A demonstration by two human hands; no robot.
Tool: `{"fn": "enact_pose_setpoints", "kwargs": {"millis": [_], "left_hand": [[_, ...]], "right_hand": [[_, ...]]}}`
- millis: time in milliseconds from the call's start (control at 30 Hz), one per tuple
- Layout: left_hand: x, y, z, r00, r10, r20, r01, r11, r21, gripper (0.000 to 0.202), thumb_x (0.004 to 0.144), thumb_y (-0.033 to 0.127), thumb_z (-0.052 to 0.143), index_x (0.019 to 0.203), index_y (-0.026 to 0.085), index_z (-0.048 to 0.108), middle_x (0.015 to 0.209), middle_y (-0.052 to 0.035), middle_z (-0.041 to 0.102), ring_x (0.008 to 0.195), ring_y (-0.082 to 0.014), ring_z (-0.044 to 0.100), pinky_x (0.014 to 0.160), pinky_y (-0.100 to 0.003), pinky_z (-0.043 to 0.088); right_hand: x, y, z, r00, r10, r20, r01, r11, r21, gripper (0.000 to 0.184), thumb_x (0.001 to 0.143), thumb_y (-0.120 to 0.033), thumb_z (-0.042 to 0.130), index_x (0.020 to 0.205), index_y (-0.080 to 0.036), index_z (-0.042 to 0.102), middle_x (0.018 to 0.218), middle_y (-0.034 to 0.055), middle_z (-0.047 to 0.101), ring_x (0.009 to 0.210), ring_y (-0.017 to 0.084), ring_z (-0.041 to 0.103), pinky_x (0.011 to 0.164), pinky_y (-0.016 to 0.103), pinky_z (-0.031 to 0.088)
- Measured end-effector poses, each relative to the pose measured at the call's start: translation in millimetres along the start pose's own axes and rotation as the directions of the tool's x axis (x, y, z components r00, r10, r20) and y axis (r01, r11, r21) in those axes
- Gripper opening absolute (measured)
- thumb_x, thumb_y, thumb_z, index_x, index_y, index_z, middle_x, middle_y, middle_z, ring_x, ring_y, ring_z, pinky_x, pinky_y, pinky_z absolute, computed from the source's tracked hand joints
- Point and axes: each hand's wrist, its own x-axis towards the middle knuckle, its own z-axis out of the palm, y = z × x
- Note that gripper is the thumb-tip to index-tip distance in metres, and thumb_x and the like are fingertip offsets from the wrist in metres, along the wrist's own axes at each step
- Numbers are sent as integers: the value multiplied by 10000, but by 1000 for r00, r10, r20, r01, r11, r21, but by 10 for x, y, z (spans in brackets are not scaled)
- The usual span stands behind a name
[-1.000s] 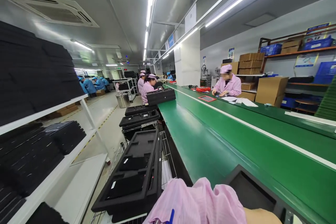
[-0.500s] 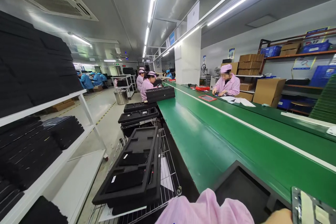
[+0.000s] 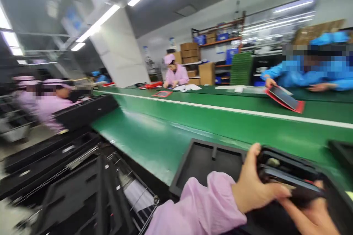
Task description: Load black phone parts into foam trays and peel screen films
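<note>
Tray (image 3: 202, 165) on bench (image 3: 143, 136) — more trays (image 3: 73, 187) left

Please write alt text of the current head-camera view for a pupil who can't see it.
A left hand and right hand grip a dark, blurred object over a black tray on a green bench. Across it, a person in blue holds a red-edged panel.

Dark device (image 3: 292, 183): glossy, smooth, plastic or glass, blur hides which. Tray (image 3: 202, 163): matt black, foam-like. Surface (image 3: 149, 136): smooth green, semi-gloss, throws back the lights. Sleeve (image 3: 204, 203): thin creased cloth, dull. Wire rack (image 3: 140, 211): bare metal, some shine. Cartons (image 3: 206, 74): brown cardboard, matt. Sheets (image 3: 190, 87): white paper.
</note>
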Motion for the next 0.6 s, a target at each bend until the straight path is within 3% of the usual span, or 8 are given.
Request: {"fn": "enact_pose_setpoints", "kwargs": {"millis": [67,133,200,300,367,467,600], "left_hand": [[-28,-29,8,996,-29,80,37,995,-95,1277,319,734,736,1373,162,296,1260,-190,512,1147,-331,528,1032,-449,367],[-79,-128,-3,991,-21,128,36,993,-111,1280,325,726,738,1373,182,244,1258,-186,476,1157,-342,508,1031,-468,360],[-142,-230,-29,989,27,147,-14,996,-87,1189,339,715,741,1320,205,303,1188,-149,493,1107,-325,532,980,-441,413],[-222,-307,-89,982,141,128,-137,990,-35,941,410,717,723,1161,222,445,995,-66,541,881,-235,588,819,-357,497],[-261,-312,-130,970,203,136,-207,978,17,832,455,716,710,1081,214,488,905,-37,545,770,-189,568,744,-323,501],[-298,-303,-163,941,288,177,-302,952,56,778,502,727,677,1060,209,513,898,-36,523,752,-180,551,706,-316,500],[-307,-319,-145,895,411,176,-422,906,30,788,497,749,650,1085,238,533,952,-37,471,813,-184,540,724,-313,511]], "right_hand": [[-135,-74,-32,996,74,-57,-74,997,2,930,754,-599,649,1410,-339,44,1320,110,426,1110,330,527,857,440,520],[-161,-164,-3,993,106,-51,-101,991,89,942,704,-674,650,1393,-294,133,1330,134,423,1128,334,517,876,446,509],[-139,-243,48,993,90,-73,-76,983,170,835,682,-708,648,1307,-267,314,1266,128,489,1100,311,543,846,404,527],[-132,-312,122,991,-2,-131,25,984,176,616,679,-667,686,1099,-262,491,1074,73,592,932,249,625,739,314,559],[-162,-320,159,981,-104,-161,127,982,141,521,704,-624,696,1038,-263,524,1008,51,593,866,215,635,705,270,555],[-225,-293,189,959,-220,-178,241,965,105,473,754,-589,672,1065,-267,517,1001,52,565,880,198,622,716,248,542],[-281,-249,194,954,-249,-165,265,961,80,376,815,-471,665,1080,-265,496,1012,59,538,925,199,592,780,272,523]]}}
